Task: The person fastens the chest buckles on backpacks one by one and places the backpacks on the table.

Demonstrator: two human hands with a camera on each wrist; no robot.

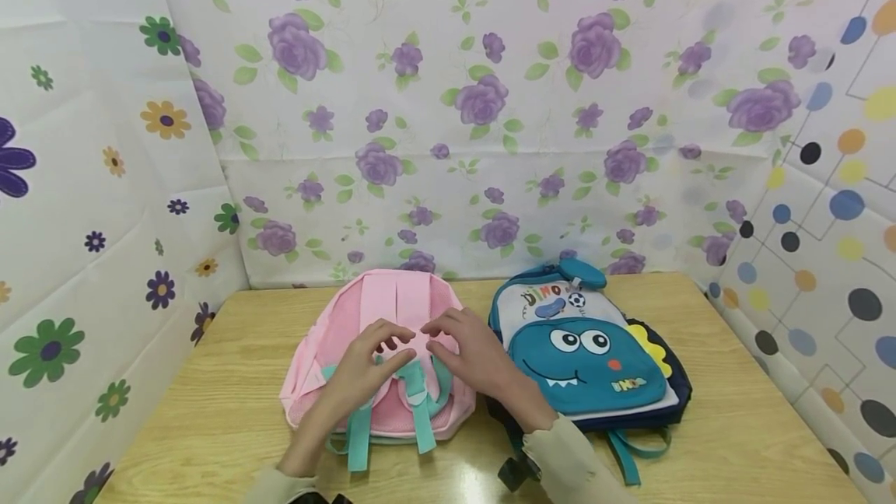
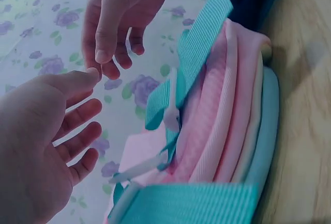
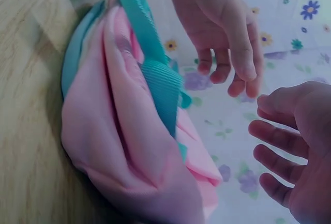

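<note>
A pink backpack [image 1: 332, 344] lies on the table with its shoulder straps facing up. Teal webbing straps [image 1: 359, 439] trail off its near end. Over the middle of this bag hover both hands, fingers loosely bent and nothing held. My left hand [image 1: 364, 368] is on the left, its fingertips pointing toward my right hand [image 1: 479, 352]. In the left wrist view a small gap shows between the hands and the pink fabric [image 2: 220, 131], and the fingertips of the two hands come close together. The right wrist view shows the bag's soft, creased side [image 3: 134, 167].
Right of the pink bag lies a blue and white dinosaur backpack [image 1: 588, 364], front up, with teal straps [image 1: 625, 457] hanging toward the near edge. Both bags rest on a wooden table [image 1: 210, 411]. Flower-patterned cloth [image 1: 434, 115] hangs behind, with patterned cloth at both sides.
</note>
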